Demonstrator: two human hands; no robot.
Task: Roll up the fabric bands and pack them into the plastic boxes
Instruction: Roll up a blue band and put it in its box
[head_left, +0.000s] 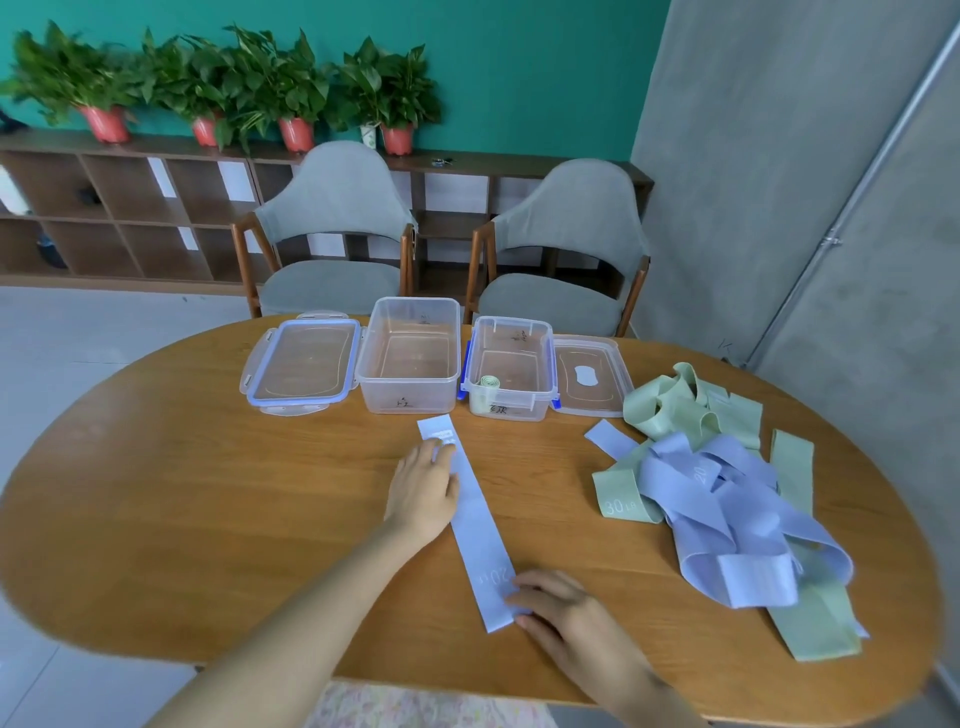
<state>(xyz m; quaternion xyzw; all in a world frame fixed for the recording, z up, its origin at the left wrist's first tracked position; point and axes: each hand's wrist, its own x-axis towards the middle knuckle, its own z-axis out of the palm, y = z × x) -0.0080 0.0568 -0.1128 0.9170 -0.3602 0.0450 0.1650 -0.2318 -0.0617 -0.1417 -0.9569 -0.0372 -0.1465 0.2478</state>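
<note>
A pale blue fabric band (470, 519) lies flat and stretched out on the wooden table (208, 493), running from near the boxes toward me. My left hand (423, 493) rests on its far part with fingers laid flat. My right hand (556, 605) presses its near end, fingertips on the fabric. A pile of blue and green bands (727, 499) lies tangled at the right. Behind stand two open clear boxes: a larger empty box (410, 384) and a smaller box (511, 395) with one rolled green band (489, 383) inside.
A blue-rimmed lid (301, 364) lies left of the larger box, and a second lid (592, 376) right of the smaller one. Two grey chairs (332, 234) stand behind the table. A shelf with potted plants (218, 88) lines the back wall.
</note>
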